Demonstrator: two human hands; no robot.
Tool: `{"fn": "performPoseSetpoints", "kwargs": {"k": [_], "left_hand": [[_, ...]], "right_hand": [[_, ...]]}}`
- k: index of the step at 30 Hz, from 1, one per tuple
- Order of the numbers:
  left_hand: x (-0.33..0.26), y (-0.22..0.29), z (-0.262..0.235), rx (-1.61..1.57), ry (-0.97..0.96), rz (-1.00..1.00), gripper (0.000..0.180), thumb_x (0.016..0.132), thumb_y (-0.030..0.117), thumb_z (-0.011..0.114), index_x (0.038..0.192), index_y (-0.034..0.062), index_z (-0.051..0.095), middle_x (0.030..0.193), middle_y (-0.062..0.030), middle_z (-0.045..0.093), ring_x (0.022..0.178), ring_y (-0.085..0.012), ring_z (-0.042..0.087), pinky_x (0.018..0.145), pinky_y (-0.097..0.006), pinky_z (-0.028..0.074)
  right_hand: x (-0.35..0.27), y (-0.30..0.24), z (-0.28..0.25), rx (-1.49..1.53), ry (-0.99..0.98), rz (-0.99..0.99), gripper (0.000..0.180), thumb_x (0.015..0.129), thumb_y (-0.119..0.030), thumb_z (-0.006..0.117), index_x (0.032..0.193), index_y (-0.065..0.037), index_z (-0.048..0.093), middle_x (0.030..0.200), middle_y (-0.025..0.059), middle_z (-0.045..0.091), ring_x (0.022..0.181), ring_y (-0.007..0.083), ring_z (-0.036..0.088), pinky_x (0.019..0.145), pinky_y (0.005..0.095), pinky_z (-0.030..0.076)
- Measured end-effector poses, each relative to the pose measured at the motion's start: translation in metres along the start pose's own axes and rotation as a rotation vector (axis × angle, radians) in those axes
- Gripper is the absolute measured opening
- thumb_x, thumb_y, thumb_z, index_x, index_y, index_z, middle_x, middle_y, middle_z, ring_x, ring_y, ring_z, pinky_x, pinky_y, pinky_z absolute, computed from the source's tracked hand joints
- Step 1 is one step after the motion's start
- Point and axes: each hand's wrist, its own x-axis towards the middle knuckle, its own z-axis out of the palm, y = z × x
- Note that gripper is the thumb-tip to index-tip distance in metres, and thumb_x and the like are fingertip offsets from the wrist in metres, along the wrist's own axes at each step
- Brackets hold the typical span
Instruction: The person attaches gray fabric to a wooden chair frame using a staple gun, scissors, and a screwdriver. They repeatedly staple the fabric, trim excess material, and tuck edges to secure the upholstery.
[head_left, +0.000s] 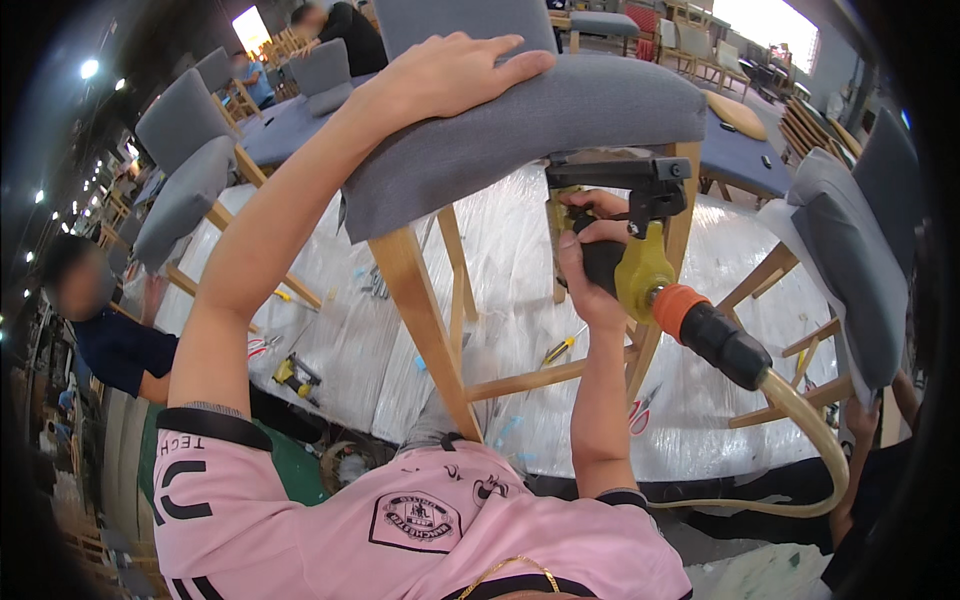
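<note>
A wooden chair with a grey upholstered seat (540, 125) stands upright in front of me. My left hand (450, 78) lies flat on top of the seat near the backrest, its fingers stretched out and holding nothing. Beneath the seat's front right edge, my right hand (597, 280) is closed round the grip of a yellow and black pneumatic staple gun (645, 275). Its head is up against the seat's underside; the exact contact point is hidden. From the tool's orange and black coupling (700, 325) a yellowish air hose (825, 440) curves down to the right.
The plastic-covered worktable (370, 340) carries a second staple gun (297, 378), a yellow screwdriver (560, 350) and red-handled scissors (640, 412). Grey chairs stand left (185, 200) and right (850, 260). One person (115, 340) works at left; another's arm (860, 450) shows at lower right.
</note>
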Motion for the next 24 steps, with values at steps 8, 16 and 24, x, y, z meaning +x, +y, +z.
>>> {"fn": "performPoseSetpoints", "kwargs": {"k": [8,16,24], "left_hand": [[-0.033,0.066,-0.014,0.087,0.036,-0.095,0.077,0.095,0.051,0.064,0.153,0.0068,0.042,0.137,-0.0258,0.055,0.116,-0.0409,0.058,0.098,-0.051,0.047],[-0.052,0.084,-0.011,0.446,0.173,0.136,0.085,0.096,0.056,0.059,0.154,-0.0016,0.037,0.138,-0.0307,0.053,0.118,-0.0432,0.056,0.101,-0.052,0.045],[-0.057,0.083,0.006,0.394,0.205,0.076,0.099,0.079,0.035,0.086,0.16,0.0188,0.033,0.149,-0.0181,0.046,0.128,-0.0363,0.051,0.106,-0.049,0.043]], "right_hand": [[-0.009,0.009,-0.005,-0.059,-0.055,-0.082,0.022,0.088,0.0,0.072,0.095,-0.009,0.053,0.12,0.0151,0.065,0.112,0.031,0.067,0.102,0.0447,0.05],[-0.027,-0.007,-0.006,-0.079,0.007,-0.092,0.017,0.081,0.003,0.07,0.079,-0.008,0.057,0.116,0.0107,0.068,0.11,0.0257,0.068,0.098,0.0367,0.051],[-0.027,-0.017,0.005,-0.064,-0.01,0.145,0.025,0.083,0.004,0.066,0.107,-0.004,0.064,0.109,0.0074,0.071,0.091,0.0109,0.065,0.077,0.0267,0.055]]}}
